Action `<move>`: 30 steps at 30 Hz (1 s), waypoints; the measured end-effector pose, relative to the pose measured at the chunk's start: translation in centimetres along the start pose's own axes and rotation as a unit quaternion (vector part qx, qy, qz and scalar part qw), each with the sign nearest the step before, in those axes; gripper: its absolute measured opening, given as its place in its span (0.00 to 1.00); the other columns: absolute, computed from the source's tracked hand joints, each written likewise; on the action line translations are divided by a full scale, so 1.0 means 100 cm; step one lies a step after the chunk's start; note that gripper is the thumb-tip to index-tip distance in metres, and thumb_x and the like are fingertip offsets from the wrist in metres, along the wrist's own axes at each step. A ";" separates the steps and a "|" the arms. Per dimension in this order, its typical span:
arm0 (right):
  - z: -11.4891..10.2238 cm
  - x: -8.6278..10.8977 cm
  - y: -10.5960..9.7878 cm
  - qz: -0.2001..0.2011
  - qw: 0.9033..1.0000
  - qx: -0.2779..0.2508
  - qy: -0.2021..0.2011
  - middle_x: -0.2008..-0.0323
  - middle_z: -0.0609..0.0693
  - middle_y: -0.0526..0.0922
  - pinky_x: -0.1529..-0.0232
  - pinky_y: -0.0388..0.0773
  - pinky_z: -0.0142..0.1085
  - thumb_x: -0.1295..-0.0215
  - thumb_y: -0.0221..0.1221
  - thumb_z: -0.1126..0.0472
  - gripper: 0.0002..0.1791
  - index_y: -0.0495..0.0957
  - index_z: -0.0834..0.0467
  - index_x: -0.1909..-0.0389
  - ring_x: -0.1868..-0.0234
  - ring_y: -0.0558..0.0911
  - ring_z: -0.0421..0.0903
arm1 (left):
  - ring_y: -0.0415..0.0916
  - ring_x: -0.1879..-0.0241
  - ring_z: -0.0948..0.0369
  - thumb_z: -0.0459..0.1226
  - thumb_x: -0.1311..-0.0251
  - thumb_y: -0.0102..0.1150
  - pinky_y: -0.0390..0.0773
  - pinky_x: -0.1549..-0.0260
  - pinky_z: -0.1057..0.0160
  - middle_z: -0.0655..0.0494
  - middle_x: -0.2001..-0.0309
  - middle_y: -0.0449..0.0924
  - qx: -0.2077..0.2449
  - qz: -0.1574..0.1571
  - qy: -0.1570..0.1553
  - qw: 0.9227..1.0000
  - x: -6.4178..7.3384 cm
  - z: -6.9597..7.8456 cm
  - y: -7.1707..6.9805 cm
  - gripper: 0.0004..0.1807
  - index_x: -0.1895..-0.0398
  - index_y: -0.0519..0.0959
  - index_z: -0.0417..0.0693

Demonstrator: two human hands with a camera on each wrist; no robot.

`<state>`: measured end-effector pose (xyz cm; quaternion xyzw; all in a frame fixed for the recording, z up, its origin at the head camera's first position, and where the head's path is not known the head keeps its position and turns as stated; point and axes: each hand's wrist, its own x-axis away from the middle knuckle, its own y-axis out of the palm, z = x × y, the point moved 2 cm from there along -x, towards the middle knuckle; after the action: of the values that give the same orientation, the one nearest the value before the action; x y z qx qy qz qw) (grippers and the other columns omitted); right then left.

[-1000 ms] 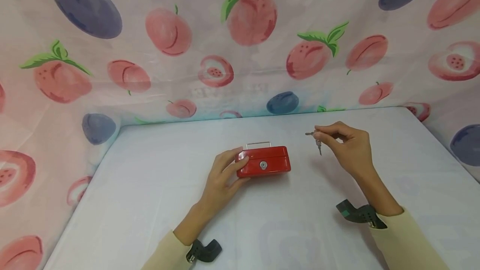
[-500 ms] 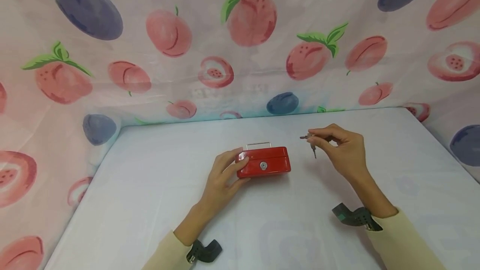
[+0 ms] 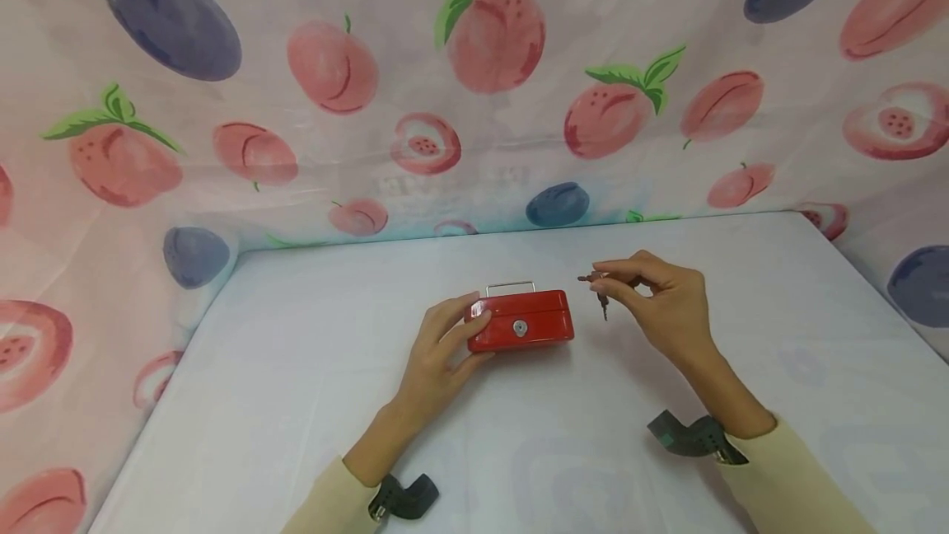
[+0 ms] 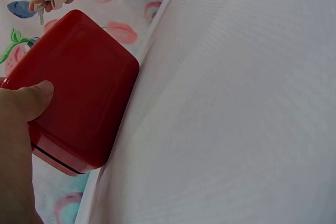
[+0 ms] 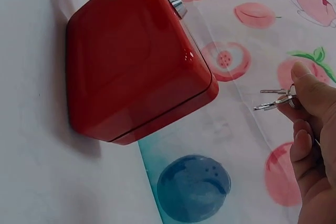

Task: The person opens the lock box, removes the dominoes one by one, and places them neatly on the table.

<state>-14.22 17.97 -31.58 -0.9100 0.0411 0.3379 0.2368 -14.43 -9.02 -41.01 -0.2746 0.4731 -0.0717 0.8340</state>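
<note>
A small red cash box (image 3: 547, 326) stands on the white table with its round silver lock (image 3: 520, 328) facing the head camera. A thin wire handle (image 3: 510, 284) sticks up at its far side. My left hand (image 3: 437, 348) grips the box's left end, and the thumb (image 4: 38, 98) lies on a broad red face in the left wrist view. To the right of the box, my right hand (image 3: 667, 303) pinches a pair of small keys (image 5: 270, 104) between thumb and forefinger, above the table. One key points left towards the box, while the other hangs down in the head view.
The white tabletop (image 3: 296, 402) reaches back to a fruit-patterned curtain (image 3: 334, 147), which also hangs along both sides. Each wrist bears a dark camera mount, such as the right mount (image 3: 689, 435).
My right hand has moved left and slightly towards me, bringing the keys closer to the cash box. The left hand and the box have stayed in place.
</note>
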 end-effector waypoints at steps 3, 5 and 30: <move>-0.002 0.001 0.002 -0.003 1.000 -0.010 -0.004 0.72 0.54 0.84 0.76 0.70 0.23 0.53 0.67 0.79 0.14 0.84 0.68 0.62 0.73 0.77 0.37 | 0.63 0.38 0.49 0.29 0.55 0.73 0.78 0.51 0.53 0.44 0.37 0.67 0.000 -0.001 -0.002 1.000 0.001 0.000 0.000 0.36 0.39 0.73 0.47; -0.004 0.002 0.004 -0.005 1.000 -0.019 -0.008 0.73 0.54 0.84 0.78 0.70 0.24 0.53 0.67 0.79 0.15 0.84 0.69 0.62 0.74 0.78 0.37 | 0.63 0.38 0.49 0.29 0.55 0.73 0.77 0.50 0.54 0.45 0.36 0.66 0.000 -0.001 -0.001 1.000 0.001 0.000 0.000 0.36 0.38 0.73 0.47; -0.017 0.014 0.030 -0.018 0.999 -0.030 -0.021 0.76 0.48 0.82 0.75 0.72 0.23 0.55 0.70 0.76 0.14 0.85 0.66 0.64 0.74 0.75 0.37 | 0.62 0.38 0.49 0.28 0.55 0.73 0.77 0.50 0.54 0.46 0.36 0.66 -0.001 0.000 0.001 1.000 0.001 0.000 0.000 0.36 0.38 0.72 0.47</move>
<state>-12.86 14.68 -32.55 -0.9099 0.0096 0.3539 0.2163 -14.40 -9.02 -41.08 -0.2751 0.4742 -0.0713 0.8333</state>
